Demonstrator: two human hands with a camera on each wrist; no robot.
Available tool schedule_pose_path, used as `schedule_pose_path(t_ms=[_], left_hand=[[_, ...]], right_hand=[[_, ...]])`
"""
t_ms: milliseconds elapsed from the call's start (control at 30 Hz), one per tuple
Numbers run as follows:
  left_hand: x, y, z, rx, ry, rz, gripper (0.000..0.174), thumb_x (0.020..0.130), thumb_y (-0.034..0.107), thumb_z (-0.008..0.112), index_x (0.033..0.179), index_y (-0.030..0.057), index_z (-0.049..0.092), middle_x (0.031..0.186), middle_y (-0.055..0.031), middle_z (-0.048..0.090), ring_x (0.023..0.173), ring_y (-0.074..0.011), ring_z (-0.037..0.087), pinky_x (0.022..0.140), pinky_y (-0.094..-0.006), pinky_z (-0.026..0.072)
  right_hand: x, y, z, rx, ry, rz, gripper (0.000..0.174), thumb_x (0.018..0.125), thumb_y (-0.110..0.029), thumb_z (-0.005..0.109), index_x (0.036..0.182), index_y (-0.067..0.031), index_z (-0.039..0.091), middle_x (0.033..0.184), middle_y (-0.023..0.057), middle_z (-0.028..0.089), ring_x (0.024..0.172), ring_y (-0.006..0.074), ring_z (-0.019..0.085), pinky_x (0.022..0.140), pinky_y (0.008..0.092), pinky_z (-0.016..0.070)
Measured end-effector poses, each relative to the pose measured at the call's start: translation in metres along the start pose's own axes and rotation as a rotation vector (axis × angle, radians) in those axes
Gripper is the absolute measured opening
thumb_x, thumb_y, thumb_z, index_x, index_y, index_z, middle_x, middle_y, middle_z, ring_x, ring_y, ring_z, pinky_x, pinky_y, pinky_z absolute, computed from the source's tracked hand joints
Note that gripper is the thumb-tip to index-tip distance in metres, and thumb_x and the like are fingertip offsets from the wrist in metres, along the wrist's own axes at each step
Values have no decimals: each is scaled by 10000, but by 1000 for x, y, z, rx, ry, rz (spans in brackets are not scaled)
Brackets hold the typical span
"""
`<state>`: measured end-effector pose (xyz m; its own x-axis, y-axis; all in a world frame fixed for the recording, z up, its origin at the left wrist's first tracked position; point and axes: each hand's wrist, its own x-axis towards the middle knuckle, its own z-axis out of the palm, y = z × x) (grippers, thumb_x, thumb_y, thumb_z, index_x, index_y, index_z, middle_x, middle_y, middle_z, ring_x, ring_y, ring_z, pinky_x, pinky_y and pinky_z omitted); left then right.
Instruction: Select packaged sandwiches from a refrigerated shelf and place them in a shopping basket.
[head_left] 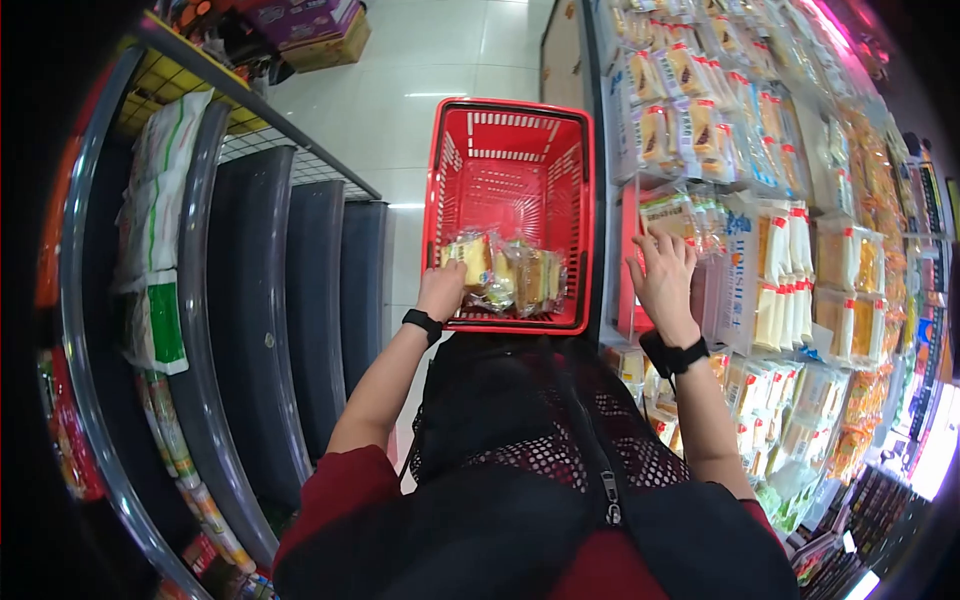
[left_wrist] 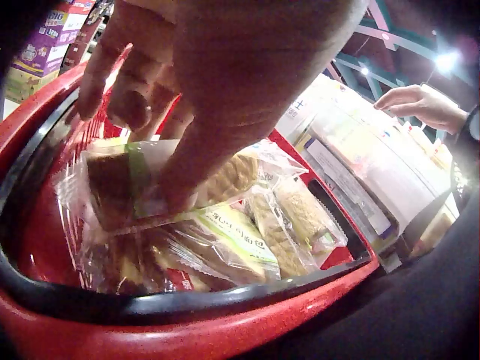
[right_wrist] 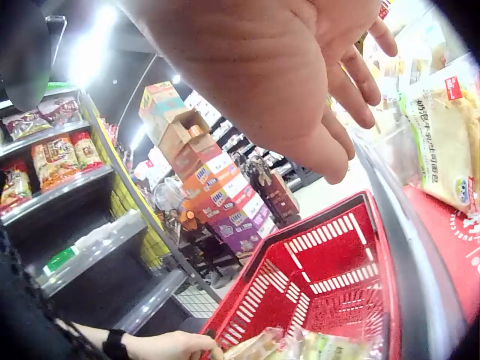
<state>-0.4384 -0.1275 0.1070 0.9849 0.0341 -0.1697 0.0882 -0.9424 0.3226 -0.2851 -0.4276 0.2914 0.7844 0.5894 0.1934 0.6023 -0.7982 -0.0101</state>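
My left hand [head_left: 443,291] reaches over the left rim of the red shopping basket [head_left: 437,200]. In the left wrist view its thumb lies across a clear-wrapped bread pack [left_wrist: 120,184], with the fingers bent on the far side of it. More bread packs [head_left: 538,280] lie at the near end of the basket, one with a pale green label. My right hand [head_left: 665,285] is off to the right at the shelf, fingers spread and bent a little, palm bare in the right wrist view. Close by it stands a white bread pack [right_wrist: 442,142] with a red tag.
Racks of wrapped bread [head_left: 690,110] rise along the right side. On the left stand dark stepped shelves [head_left: 240,270] with white-and-green packages [head_left: 165,240]. Stacked cartons [right_wrist: 225,195] stand beyond the basket, on a tiled floor [head_left: 400,100].
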Motion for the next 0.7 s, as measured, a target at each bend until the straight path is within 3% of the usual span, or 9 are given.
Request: schedule_pose_path(t_ms=[133,267,333,400,500,533,600,633,700], left_hand=[[-4,1,-18,10,18,132,194,698,91,684,857,65,577,868,-105,610,752,-300,643,676,-417,492],[-8,10,-43,-98,88,173,132,734,54,623,857,76,578,836,-99,592,754,-303,629,674,-419,485],[-11,25,-67,-127,112,217,98,769,51,574,863,77,573,814,-93,568,769,-293,614,679,-411,475],[-14,41,-83,-177,164,350,80,781,109,606,813,68,545,778,-86,530,759,-277,592,666,-396,454],[-18,69,-103,-158,230,491,52,774,83,578,813,81,544,811,-55,550,789,-226,589,707,-351,451],[-18,76,-109,-161,272,576,46,775,78,569,813,86,543,825,-44,561,801,-212,589,722,-339,451],[-20,88,-124,-148,276,631,66,767,90,572,831,95,558,887,-23,596,825,-189,593,756,-333,466],[-20,95,-132,-159,343,684,72,765,101,577,836,99,565,910,-19,605,840,-184,596,777,-334,472],[-19,99,-136,-162,404,749,123,751,120,604,873,105,595,968,-17,620,877,-183,604,831,-350,481]], right_hand=[[-9,-27,-4,265,-39,-41,296,770,-135,686,1053,-80,618,1081,98,598,1067,287,515,930,439,368],[-12,-45,9,629,-215,-95,303,800,-120,669,1086,-41,606,952,154,625,940,314,573,839,398,450],[-13,-54,11,884,-388,71,348,855,-142,652,1174,-27,578,1085,144,641,1031,268,592,835,340,485],[-10,-58,19,1032,-431,155,479,877,-251,648,1272,-25,501,1079,182,618,976,262,604,814,364,494],[-11,-50,56,1281,-619,559,827,856,-494,638,1418,4,291,1189,205,552,1001,241,582,807,346,501],[-6,-50,53,1275,-614,564,827,856,-494,638,1418,4,291,1189,205,552,1001,241,582,807,346,501],[-1,-49,49,1338,-877,802,870,850,-505,639,1432,9,245,1192,194,549,1003,241,582,791,360,515],[-1,-44,50,1417,-937,846,838,863,-396,666,1441,7,213,1198,180,547,991,230,597,774,369,536],[-5,-39,51,1596,-884,871,811,862,-318,677,1438,13,212,1203,172,545,986,223,607,774,363,541]])
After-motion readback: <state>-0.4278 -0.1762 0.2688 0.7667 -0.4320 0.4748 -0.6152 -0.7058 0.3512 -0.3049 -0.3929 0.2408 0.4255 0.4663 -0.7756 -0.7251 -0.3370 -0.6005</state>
